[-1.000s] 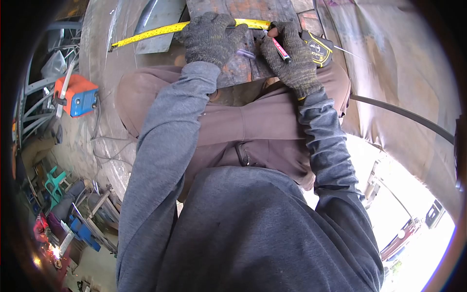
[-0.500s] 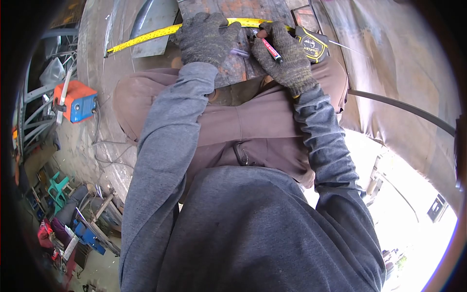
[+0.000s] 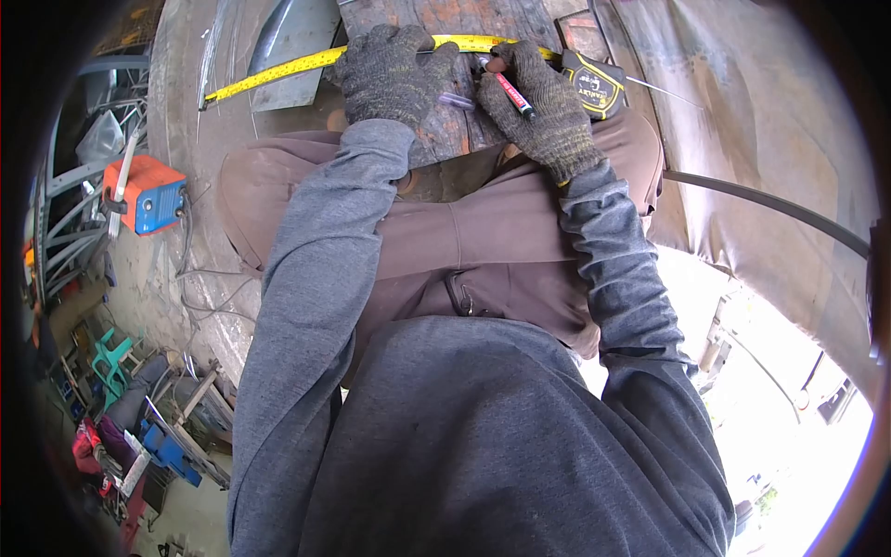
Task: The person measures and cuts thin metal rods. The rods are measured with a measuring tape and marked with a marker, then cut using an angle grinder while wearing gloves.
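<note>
Strong daylight burns the lower right of the frame out to near white, swallowing most detail there. Softer, even light falls on the hands (image 3: 394, 79) and the tape (image 3: 278, 69) at top centre, both fairly sharp, though the tape's finer marks are too small to read. The plate (image 3: 302, 28) at upper left has a pale sheen. Soft shading darkens the shirt (image 3: 501, 436) at bottom centre. The lower left is dimmer, its clutter (image 3: 169, 452) small and soft. Wide-angle distortion bends the edges; black fills the corners, with violet fringing at lower right.

workshop: metal bars (image 3: 111, 63), tape measure (image 3: 596, 85)
</note>
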{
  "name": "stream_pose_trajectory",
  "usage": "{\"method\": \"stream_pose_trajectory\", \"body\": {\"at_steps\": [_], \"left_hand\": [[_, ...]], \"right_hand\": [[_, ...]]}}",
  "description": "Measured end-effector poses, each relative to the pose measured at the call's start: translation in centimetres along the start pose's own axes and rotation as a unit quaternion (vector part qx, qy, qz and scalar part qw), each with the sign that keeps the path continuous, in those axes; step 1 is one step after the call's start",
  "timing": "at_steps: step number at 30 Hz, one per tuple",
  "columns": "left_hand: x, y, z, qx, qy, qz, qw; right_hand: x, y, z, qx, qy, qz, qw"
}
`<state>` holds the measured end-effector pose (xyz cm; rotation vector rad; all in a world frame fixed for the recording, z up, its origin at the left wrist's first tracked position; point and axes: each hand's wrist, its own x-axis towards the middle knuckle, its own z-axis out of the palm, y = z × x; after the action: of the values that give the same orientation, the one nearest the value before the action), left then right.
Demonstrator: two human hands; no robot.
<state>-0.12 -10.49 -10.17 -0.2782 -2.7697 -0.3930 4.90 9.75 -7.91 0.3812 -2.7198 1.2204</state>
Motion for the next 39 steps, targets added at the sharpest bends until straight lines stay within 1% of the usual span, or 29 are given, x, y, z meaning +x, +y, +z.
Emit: {"method": "stream_pose_trajectory", "body": {"at_steps": [3, 6, 8, 15, 17, 18, 23, 30, 32, 36, 39], "left_hand": [[0.07, 0.03, -0.13, -0.006, -0.008, -0.007, 1.000], [0.09, -0.12, -0.01, -0.006, -0.019, -0.004, 1.000], [0.06, -0.10, 0.03, -0.008, -0.015, -0.009, 1.000], [0.05, -0.19, 0.17, 0.001, -0.003, -0.002, 1.000], [0.08, -0.24, 0.19, -0.005, -0.012, -0.002, 1.000], [0.09, -0.25, 0.14, -0.005, -0.012, -0.002, 1.000], [0.13, -0.30, 0.14, -0.015, -0.024, -0.003, 1.000], [0.09, -0.24, 0.28, -0.018, -0.016, -0.005, 1.000], [-0.01, -0.02, 0.13, 0.000, -0.006, -0.006, 1.000], [0.02, -0.12, -0.08, -0.011, -0.007, -0.005, 1.000], [0.04, 0.03, -0.29, -0.012, -0.011, -0.007, 1.000]], "right_hand": [[-0.04, -0.21, -0.08, 0.010, 0.000, 0.002, 1.000], [0.01, -0.21, -0.11, -0.007, -0.006, 0.014, 1.000], [0.02, 0.29, 0.04, -0.029, -0.010, -0.010, 0.999], [0.07, 0.21, 0.10, -0.016, -0.002, -0.021, 1.000], [0.05, -0.26, -0.03, -0.020, -0.013, 0.017, 1.000], [0.04, -0.21, -0.01, -0.020, -0.013, 0.017, 1.000], [-0.02, -0.08, 0.00, -0.026, -0.003, -0.007, 1.000], [0.02, 0.25, 0.11, -0.024, -0.008, 0.005, 1.000], [0.03, 0.47, 0.10, -0.032, -0.017, -0.009, 0.999], [0.07, 0.27, 0.08, -0.028, -0.019, -0.001, 0.999], [0.08, 0.40, 0.16, -0.025, -0.011, -0.015, 1.000]]}}
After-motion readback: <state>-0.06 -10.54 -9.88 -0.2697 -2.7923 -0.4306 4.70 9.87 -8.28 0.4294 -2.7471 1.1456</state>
